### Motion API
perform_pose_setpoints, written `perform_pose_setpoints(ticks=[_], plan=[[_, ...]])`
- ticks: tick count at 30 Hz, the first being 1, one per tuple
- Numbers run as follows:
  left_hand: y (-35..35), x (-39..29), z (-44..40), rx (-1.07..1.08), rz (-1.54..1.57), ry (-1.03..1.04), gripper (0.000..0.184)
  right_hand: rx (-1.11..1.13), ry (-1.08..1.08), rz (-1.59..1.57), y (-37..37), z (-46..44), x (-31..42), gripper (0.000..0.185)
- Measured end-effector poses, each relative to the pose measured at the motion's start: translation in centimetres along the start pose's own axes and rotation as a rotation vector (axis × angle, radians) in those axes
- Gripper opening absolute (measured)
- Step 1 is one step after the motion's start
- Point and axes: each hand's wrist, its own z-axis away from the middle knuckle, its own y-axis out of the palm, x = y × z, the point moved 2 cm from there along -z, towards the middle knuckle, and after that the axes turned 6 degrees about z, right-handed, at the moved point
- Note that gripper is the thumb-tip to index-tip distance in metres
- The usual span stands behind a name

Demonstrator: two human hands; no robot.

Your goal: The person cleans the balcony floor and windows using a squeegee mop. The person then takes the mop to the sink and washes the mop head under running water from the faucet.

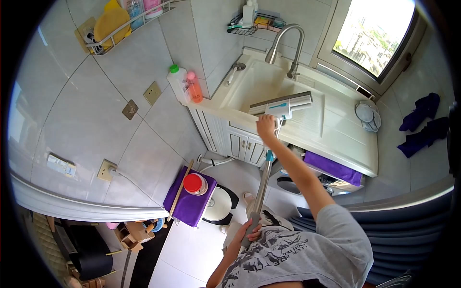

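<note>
A sponge mop with a grey metal pole (263, 185) slants from my body up to the sink. Its white mop head (283, 108), with a blue mark, rests over the front rim of the sink basin (240, 93). My left hand (249, 232) is closed around the grey grip at the pole's lower end, near my shirt. Up by the mop head, my right hand (266, 127) is closed at the white lever part of the mop; its fingers partly hide what they grip.
A curved faucet (295, 45) rises behind the basin. Left of it stand a green-capped bottle (178, 84) and an orange bottle (194, 89). A red-lidded jar (194, 185) sits on a purple-covered stool (182, 206). Under the counter is a washing machine (331, 185).
</note>
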Motion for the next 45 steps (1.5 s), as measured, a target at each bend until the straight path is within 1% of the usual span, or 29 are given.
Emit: perform_pose_setpoints(ticks=[1, 3, 5, 7, 9, 10, 12, 13, 15, 17, 20, 21, 23, 25, 26, 27, 28, 29, 30, 31, 32, 34, 35, 36, 37, 39, 41, 43, 45], plan=[[0.1, 0.0, -0.1, 0.005, 0.009, -0.001, 0.035, -0.103, 0.027, 0.113, -2.3, 0.3, 1.1, 0.033], [0.2, 0.0, -0.4, 0.033, 0.033, 0.001, 0.035, -0.069, -0.041, 0.075, -7.0, 2.0, 2.6, 0.036], [0.3, -0.3, -0.6, 0.077, 0.077, -0.014, 0.035, -0.212, -0.053, -0.042, -10.0, 4.7, 3.7, 0.039], [0.4, -0.7, -0.6, 0.139, 0.151, -0.038, 0.035, -0.206, -0.06, -0.167, -12.5, 7.3, 4.6, 0.041], [0.5, -1.0, -0.7, 0.217, 0.258, -0.06, 0.035, -0.108, -0.106, -0.237, -13.8, 9.8, 6.2, 0.035], [0.5, -1.1, -0.7, 0.249, 0.304, -0.073, 0.035, -0.098, -0.104, -0.242, -13.3, 11.5, 7.2, 0.035], [0.2, -1.3, -0.7, 0.298, 0.395, -0.084, 0.035, -0.215, -0.278, -0.171, -12.0, 14.2, 9.5, 0.041], [0.1, -1.3, -0.7, 0.32, 0.429, -0.092, 0.035, -0.207, -0.268, -0.173, -11.3, 13.8, 10.0, 0.041], [-0.8, -1.1, -0.5, 0.321, 0.533, -0.062, 0.035, -0.224, -0.417, -0.019, -10.2, 13.6, 11.7, 0.038], [-0.3, -1.9, -0.6, 0.349, 0.523, -0.103, 0.041, -0.198, -0.402, 0.018, -9.6, 13.4, 12.6, 0.036], [0.4, -1.9, 0.2, 0.318, 0.543, -0.075, 0.041, -0.176, -0.504, 0.257, -8.8, 13.3, 13.1, 0.037], [0.4, -1.9, 0.3, 0.292, 0.546, -0.055, 0.042, -0.181, -0.515, 0.261, -8.6, 12.9, 13.2, 0.037], [0.0, -2.5, 0.3, 0.311, 0.549, -0.045, 0.038, -0.105, -0.49, 0.34, -7.6, 12.2, 14.2, 0.035], [-0.4, -2.7, 0.3, 0.393, 0.525, -0.156, 0.026, -0.247, -0.496, 0.258, -4.8, 11.0, 14.5, 0.033], [-0.4, -2.6, 0.5, 0.372, 0.505, -0.161, 0.025, -0.256, -0.392, -0.062, -4.6, 10.1, 13.9, 0.033], [-0.4, -2.8, 0.8, 0.349, 0.483, -0.168, 0.024, -0.287, -0.436, 0.0, -5.0, 8.6, 13.1, 0.031], [-0.3, -2.5, 0.9, 0.339, 0.507, -0.17, 0.025, -0.295, -0.587, 0.2, -3.2, 6.9, 12.6, 0.03], [-0.4, -2.4, 1.1, 0.35, 0.538, -0.124, 0.025, -0.305, -0.647, 0.132, -1.2, 5.0, 11.9, 0.031], [-0.4, -2.2, 1.2, 0.334, 0.522, -0.147, 0.025, -0.078, -0.606, -0.124, -2.8, 2.9, 10.6, 0.03], [-0.4, -2.3, 1.1, 0.318, 0.497, -0.177, 0.025, -0.111, -0.568, -0.35, -3.8, 1.5, 9.3, 0.029], [-0.1, -2.4, 1.2, 0.296, 0.46, -0.165, 0.026, 0.067, -0.528, -0.162, -4.1, 0.3, 8.9, 0.028], [0.0, -2.4, 1.1, 0.306, 0.449, -0.152, 0.026, -0.191, -0.562, -0.048, -2.1, -0.9, 6.7, 0.035], [0.0, -2.3, 1.0, 0.304, 0.428, -0.16, 0.026, -0.009, -0.488, 0.049, -0.3, -2.1, 5.2, 0.041], [-0.3, -2.1, 0.8, 0.31, 0.446, -0.137, 0.026, -0.03, -0.287, -0.036, 2.8, -2.1, 2.3, 0.046], [-0.7, -1.8, 0.6, 0.293, 0.432, -0.137, 0.027, 0.387, -0.374, 0.29, 0.1, -2.2, 0.6, 0.049], [-0.7, -2.7, 0.3, 0.296, 0.412, -0.096, 0.027, -0.075, -0.351, 0.048, 2.9, -3.2, -1.6, 0.051], [-0.4, -2.4, 0.6, 0.294, 0.314, -0.078, 0.028, 0.414, -0.315, 0.104, -1.4, -2.7, -1.9, 0.053], [-0.8, -2.3, 0.1, 0.269, 0.351, -0.076, 0.029, 0.327, -0.45, 0.126, 0.2, -2.9, -2.5, 0.055], [-1.1, -2.2, -0.3, 0.259, 0.339, -0.078, 0.029, 0.253, -0.349, -0.013, 3.6, -3.5, -3.1, 0.056]])
